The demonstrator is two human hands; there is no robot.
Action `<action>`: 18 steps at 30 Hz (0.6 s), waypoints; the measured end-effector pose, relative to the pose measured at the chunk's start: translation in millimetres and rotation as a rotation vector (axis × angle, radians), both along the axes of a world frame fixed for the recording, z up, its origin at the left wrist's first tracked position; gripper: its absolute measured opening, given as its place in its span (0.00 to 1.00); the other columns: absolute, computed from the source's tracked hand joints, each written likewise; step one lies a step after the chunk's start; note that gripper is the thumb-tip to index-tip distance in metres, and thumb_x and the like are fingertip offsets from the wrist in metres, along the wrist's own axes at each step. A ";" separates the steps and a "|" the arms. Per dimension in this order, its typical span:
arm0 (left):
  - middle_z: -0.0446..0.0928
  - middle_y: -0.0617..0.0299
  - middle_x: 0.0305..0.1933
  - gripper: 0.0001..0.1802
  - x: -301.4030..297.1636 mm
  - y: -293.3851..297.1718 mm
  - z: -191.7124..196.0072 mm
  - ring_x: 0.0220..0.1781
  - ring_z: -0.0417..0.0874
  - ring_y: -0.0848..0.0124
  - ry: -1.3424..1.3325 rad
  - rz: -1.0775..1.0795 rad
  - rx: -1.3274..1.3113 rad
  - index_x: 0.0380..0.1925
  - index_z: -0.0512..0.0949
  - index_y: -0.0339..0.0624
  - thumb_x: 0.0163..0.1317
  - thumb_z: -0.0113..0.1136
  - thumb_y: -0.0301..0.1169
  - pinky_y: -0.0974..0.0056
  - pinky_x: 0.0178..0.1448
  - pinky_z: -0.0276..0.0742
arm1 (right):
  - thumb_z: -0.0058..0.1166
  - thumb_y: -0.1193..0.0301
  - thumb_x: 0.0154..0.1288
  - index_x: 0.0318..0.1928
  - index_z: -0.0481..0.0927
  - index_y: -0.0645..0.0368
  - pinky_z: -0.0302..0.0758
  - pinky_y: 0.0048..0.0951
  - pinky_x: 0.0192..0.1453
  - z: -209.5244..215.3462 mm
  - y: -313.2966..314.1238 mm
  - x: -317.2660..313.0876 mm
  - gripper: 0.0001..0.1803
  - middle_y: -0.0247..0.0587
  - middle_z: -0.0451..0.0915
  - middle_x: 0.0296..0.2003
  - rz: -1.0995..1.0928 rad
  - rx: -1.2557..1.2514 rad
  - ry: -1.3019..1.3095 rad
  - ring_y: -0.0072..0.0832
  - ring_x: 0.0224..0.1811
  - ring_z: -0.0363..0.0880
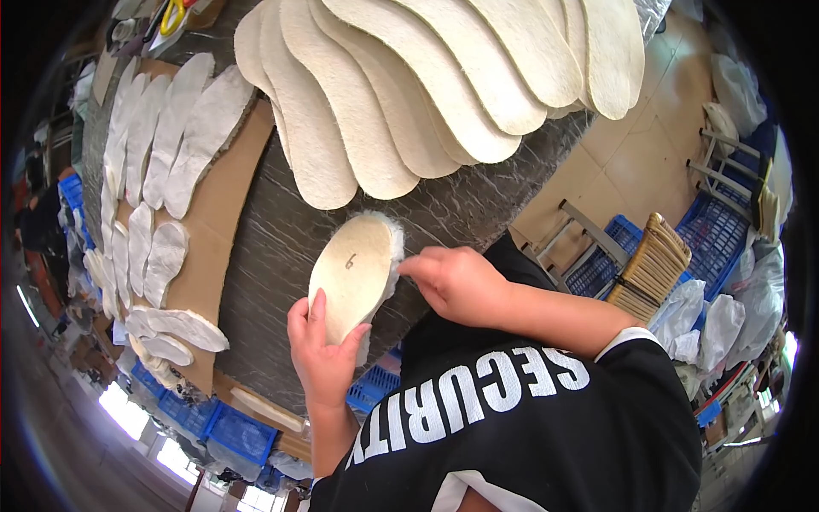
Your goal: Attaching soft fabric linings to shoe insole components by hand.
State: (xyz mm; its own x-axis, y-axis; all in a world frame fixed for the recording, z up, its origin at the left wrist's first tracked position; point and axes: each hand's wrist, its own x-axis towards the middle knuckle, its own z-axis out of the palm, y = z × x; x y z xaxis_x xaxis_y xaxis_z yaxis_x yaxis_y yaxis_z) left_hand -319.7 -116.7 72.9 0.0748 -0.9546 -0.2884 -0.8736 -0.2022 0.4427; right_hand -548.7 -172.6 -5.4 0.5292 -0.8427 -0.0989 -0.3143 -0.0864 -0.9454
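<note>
A cream insole [351,271] with a dark handwritten mark and white fluffy fleece along its edge is held over the near part of the dark table. My left hand [326,346] grips its lower end, with the thumb and fingers on either side. At its right edge, my right hand [452,282] pinches with thumb and forefinger at the white fleece fringe [395,249]. Whether those fingertips hold only the fleece or something small too is hard to make out. Just beyond lies a fanned row of large cream insoles [384,94].
Grey-white insoles [183,128] lie in rows on a brown cardboard sheet [223,213] at the left. Yellow-handled scissors [173,15] lie at the far left. Right of the dark table [273,247] stand a wicker-topped stool [653,260] and blue crates [717,230].
</note>
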 end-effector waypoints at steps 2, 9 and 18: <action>0.70 0.50 0.56 0.41 1.0 -0.7 0.0 0.52 0.76 0.53 0.010 0.000 0.006 0.57 0.74 0.34 0.42 0.79 0.36 0.56 0.55 0.74 | 0.55 0.77 0.56 0.52 0.80 0.56 0.77 0.37 0.28 1.8 6.8 -1.5 0.20 0.42 0.76 0.26 0.067 -0.062 0.053 0.42 0.25 0.79; 0.70 0.50 0.56 0.41 -2.0 -3.1 2.7 0.53 0.76 0.55 0.037 0.029 0.040 0.58 0.74 0.33 0.42 0.79 0.36 0.57 0.57 0.73 | 0.54 0.73 0.52 0.56 0.78 0.57 0.77 0.34 0.25 5.4 14.1 4.4 0.26 0.35 0.75 0.24 0.255 -0.226 0.282 0.33 0.22 0.79; 0.67 0.53 0.57 0.39 -10.0 -2.7 4.6 0.56 0.73 0.62 0.010 0.059 0.093 0.60 0.72 0.32 0.45 0.76 0.26 0.61 0.60 0.71 | 0.52 0.71 0.57 0.56 0.77 0.63 0.77 0.32 0.24 2.7 14.8 5.9 0.24 0.39 0.79 0.25 0.311 -0.249 0.301 0.32 0.25 0.83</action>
State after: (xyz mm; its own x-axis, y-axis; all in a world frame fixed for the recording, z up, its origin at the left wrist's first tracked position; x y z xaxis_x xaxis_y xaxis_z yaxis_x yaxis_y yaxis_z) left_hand -329.7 -119.4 77.5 0.1266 -0.9177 -0.3765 -0.8547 -0.2935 0.4282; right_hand -542.7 -157.8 -2.7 0.7378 -0.6673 -0.1019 -0.4939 -0.4307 -0.7553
